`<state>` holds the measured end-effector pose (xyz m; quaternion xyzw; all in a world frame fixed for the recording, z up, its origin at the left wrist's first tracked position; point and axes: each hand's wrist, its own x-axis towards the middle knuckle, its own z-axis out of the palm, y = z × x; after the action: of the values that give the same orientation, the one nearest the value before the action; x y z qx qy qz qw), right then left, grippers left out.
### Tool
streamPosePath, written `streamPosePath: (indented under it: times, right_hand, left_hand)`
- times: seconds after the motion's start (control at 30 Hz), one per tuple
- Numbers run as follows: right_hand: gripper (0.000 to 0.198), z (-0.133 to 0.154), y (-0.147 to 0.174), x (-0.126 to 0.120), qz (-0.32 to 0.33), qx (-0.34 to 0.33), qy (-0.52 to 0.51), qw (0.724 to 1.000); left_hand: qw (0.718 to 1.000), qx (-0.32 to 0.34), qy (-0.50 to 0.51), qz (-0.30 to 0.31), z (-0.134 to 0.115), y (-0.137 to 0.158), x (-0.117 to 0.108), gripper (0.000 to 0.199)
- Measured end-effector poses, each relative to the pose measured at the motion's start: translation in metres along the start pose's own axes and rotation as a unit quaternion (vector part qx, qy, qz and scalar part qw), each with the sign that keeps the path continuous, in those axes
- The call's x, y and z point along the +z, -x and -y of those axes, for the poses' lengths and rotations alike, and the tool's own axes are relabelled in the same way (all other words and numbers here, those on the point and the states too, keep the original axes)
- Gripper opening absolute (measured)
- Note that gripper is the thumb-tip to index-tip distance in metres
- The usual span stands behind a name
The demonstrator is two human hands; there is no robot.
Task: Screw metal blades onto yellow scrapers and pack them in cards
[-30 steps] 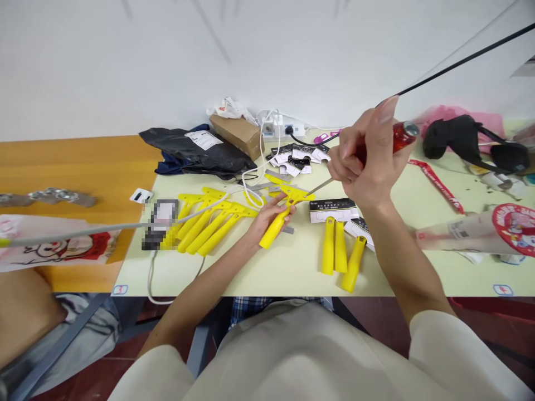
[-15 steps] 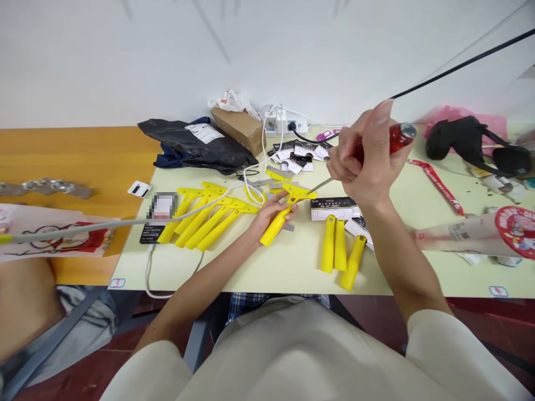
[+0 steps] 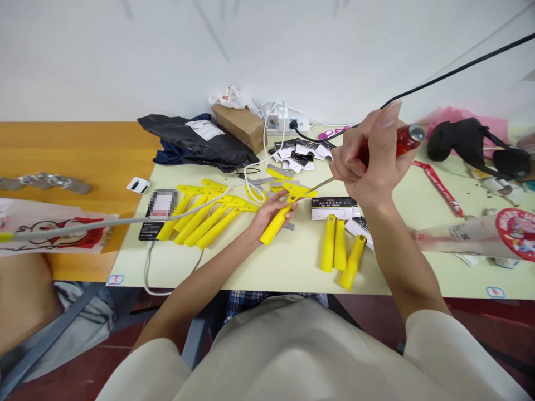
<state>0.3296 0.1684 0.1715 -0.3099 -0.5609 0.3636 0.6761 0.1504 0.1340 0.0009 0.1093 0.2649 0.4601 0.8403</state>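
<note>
My left hand [image 3: 271, 216] is closed around a yellow scraper [image 3: 276, 224], near where its handle meets the head. In my right hand [image 3: 371, 159] is a screwdriver [image 3: 408, 139] with a clear red handle, its shaft slanting down to the left. The screwdriver's tip meets the right part of the scraper's head. Left of my left hand lie several yellow scrapers [image 3: 209, 220] in a row. Yellow heads and metal blades [image 3: 279, 172] sit just behind the held scraper. Three loose yellow handles [image 3: 339, 245] lie below my right hand, beside printed cards [image 3: 332, 209].
At the back stand a black plastic parcel [image 3: 200, 142], a cardboard box [image 3: 242, 127] and a power strip [image 3: 288, 121]. A white cable [image 3: 246, 175] crosses the scrapers. A black eye mask [image 3: 455, 142] and a plastic cup [image 3: 472, 231] are at the right. A person's leg [image 3: 27, 301] shows at far left.
My right hand and the screwdriver handle have shifted slightly to the right, with the tip still on the scraper's head. My left hand keeps its hold; the view has moved a little.
</note>
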Motion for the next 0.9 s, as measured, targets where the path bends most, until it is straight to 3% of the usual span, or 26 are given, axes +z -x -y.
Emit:
streamPosePath:
  times: [0.2,0.33,0.53,0.9]
  right_hand:
    - [0.072,-0.002,-0.001,-0.002,0.013,-0.025,0.052,0.998]
    - [0.072,0.002,-0.002,-0.001,-0.013,-0.043,0.074,0.996]
    - [0.075,0.002,-0.003,0.002,-0.041,-0.036,0.044,0.998]
    - [0.078,0.002,-0.003,0.003,-0.002,-0.015,-0.018,1.000]
  left_hand:
    - [1.000,0.002,-0.004,0.010,-0.001,0.001,0.002,0.052]
    - [1.000,0.000,-0.008,0.011,-0.001,0.002,0.001,0.053]
    - [1.000,0.003,-0.014,0.010,-0.002,0.003,0.003,0.053]
    - [0.999,0.001,-0.049,0.019,-0.001,0.001,-0.008,0.061]
